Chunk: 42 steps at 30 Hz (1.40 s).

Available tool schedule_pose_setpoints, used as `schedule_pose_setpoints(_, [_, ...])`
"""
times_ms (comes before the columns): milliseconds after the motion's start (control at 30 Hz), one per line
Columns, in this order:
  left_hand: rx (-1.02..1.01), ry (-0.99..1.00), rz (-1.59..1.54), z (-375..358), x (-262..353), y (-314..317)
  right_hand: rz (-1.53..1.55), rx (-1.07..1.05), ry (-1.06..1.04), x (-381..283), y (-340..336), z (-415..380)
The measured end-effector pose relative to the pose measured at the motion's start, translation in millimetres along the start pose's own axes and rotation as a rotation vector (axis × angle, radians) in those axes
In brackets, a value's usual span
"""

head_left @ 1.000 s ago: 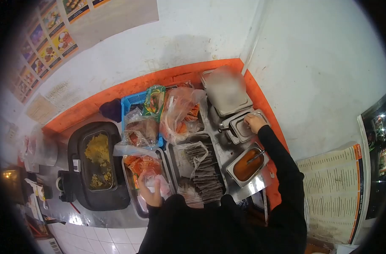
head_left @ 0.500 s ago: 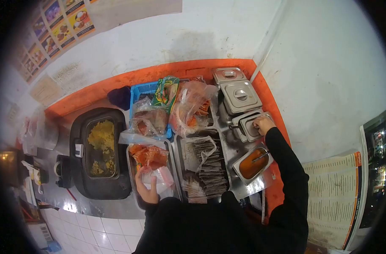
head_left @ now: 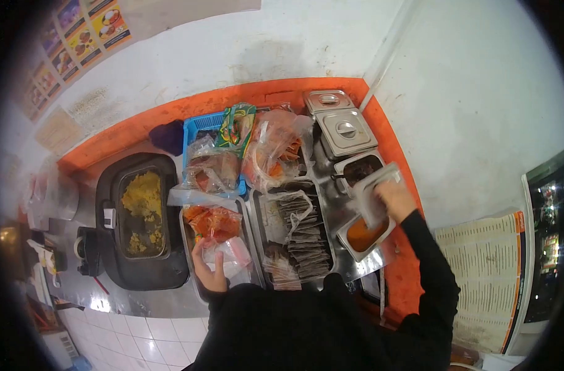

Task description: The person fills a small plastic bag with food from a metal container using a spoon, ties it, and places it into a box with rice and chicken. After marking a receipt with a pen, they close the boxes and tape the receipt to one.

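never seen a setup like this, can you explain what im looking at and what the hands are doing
There is no machine here: these are a person's bare hands, seen by one camera worn on the head, looking forward and down.

On the metal counter sit a black appliance with yellow food, a blue basket, dark flat packets in a tray, and metal pans, some lidded.

The right hand holds a lid, slightly blurred, near orange sauce. The left hand, fingers spread, is at a clear plastic bag; I can't tell if it grips it.
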<state>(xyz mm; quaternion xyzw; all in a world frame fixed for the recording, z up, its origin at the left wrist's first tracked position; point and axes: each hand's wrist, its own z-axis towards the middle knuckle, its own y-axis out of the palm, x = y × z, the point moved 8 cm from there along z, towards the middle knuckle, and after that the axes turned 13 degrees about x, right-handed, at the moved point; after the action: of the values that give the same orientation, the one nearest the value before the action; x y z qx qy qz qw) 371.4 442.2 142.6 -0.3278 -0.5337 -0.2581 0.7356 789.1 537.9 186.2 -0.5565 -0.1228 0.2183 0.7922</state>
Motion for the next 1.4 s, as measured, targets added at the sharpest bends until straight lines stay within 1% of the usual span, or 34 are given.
schedule_pose_setpoints(33, [-0.012,0.003,-0.007,0,-1,1,0.026,-0.011,-0.045,-26,5,-17])
schedule_pose_setpoints(67, [-0.009,-0.017,-0.019,1,-6,2,-0.06,-0.086,-0.06,-37,25,-40])
schedule_pose_setpoints(100, [-0.005,-0.04,-0.029,0,-12,2,-0.007,-0.154,-0.055,-50,34,-56])
schedule_pose_setpoints(133, [-0.013,-0.038,-0.036,1,-16,4,-0.014,-0.153,-0.047,-56,38,-66])
schedule_pose_setpoints(200, [-0.052,-0.1,-0.06,1,-24,7,-0.089,-0.25,0.058,-55,53,-84])
schedule_pose_setpoints(233, [-0.061,-0.094,-0.062,1,-21,9,-0.092,-0.246,0.068,-54,57,-87])
schedule_pose_setpoints(300, [-0.09,-0.106,-0.071,0,-15,14,-0.138,-0.128,0.065,-53,56,-89])
schedule_pose_setpoints(333, [-0.101,-0.1,-0.074,0,-14,16,-0.142,-0.123,0.077,-50,58,-90])
schedule_pose_setpoints(400, [-0.123,-0.038,-0.06,1,-12,17,-0.123,-0.078,0.019,-48,59,-86])
schedule_pose_setpoints(433, [-0.128,-0.03,-0.062,0,-14,17,-0.08,-0.119,0.03,-45,61,-84])
schedule_pose_setpoints(467, [-0.118,-0.025,-0.091,-1,-17,15,-0.082,-0.113,0.033,-41,59,-81])
schedule_pose_setpoints(533, [-0.104,-0.017,-0.12,-3,-28,10,0.068,-0.439,0.124,-36,67,-76])
schedule_pose_setpoints(567, [-0.092,-0.032,-0.165,-3,-35,7,0.068,-0.435,0.124,-34,65,-66])
schedule_pose_setpoints(633, [-0.081,-0.048,-0.212,-3,-35,5,0.18,-0.158,0.16,-34,43,-28])
schedule_pose_setpoints(700, [-0.099,0.01,-0.139,-3,-20,5,0.209,-0.007,0.322,-41,29,12])
schedule_pose_setpoints(767, [-0.09,0.03,-0.111,-3,-18,4,0.145,0.118,0.247,-61,25,49])
schedule_pose_setpoints(800, [-0.081,0.052,-0.082,-2,-17,4,0.145,0.121,0.246,-62,37,58])
schedule_pose_setpoints(867, [-0.065,0.049,-0.101,-3,-14,2,0.011,0.157,0.144,-59,74,69])
schedule_pose_setpoints(900, [-0.049,0.042,-0.12,-2,-13,0,0.016,0.164,0.145,-48,87,70])
schedule_pose_setpoints(967, [-0.015,0.031,-0.153,0,-12,-7,-0.094,-0.043,0.171,-14,119,66])
schedule_pose_setpoints(1000, [0.016,0.008,-0.188,0,-15,-12,-0.078,0.101,0.218,-1,91,68])
schedule_pose_setpoints(1033, [0.042,0.0,-0.17,0,-22,-17,-0.193,0.063,0.349,30,77,67])
schedule_pose_setpoints(1067, [0.045,-0.004,-0.166,1,-26,-20,-0.143,0.199,0.363,52,45,64])
schedule_pose_setpoints(1100, [0.043,0.0,-0.139,2,-30,-22,-0.215,0.107,0.497,88,37,60])
schedule_pose_setpoints(1133, [0.039,0.003,-0.111,2,-34,-23,-0.241,0.178,0.422,108,22,57])
schedule_pose_setpoints(1167, [0.034,-0.002,-0.108,2,-38,-22,-0.26,0.009,0.572,97,-7,63])
schedule_pose_setpoints(1200, [0.041,-0.032,-0.147,3,-43,-19,-0.263,0.005,0.578,103,-4,65])
schedule_pose_setpoints(1267, [0.039,-0.065,-0.184,4,-49,-8,-0.371,-0.316,0.462,112,23,62])
schedule_pose_setpoints(1300, [0.025,-0.042,-0.199,5,-47,-1,-0.379,-0.455,0.327,102,37,61])
schedule_pose_setpoints(1367, [0.007,-0.019,-0.209,5,-44,9,-0.415,-0.459,0.369,108,66,60])
schedule_pose_setpoints(1400, [-0.011,0.023,-0.144,4,-40,14,-0.452,-0.458,0.404,110,76,62])
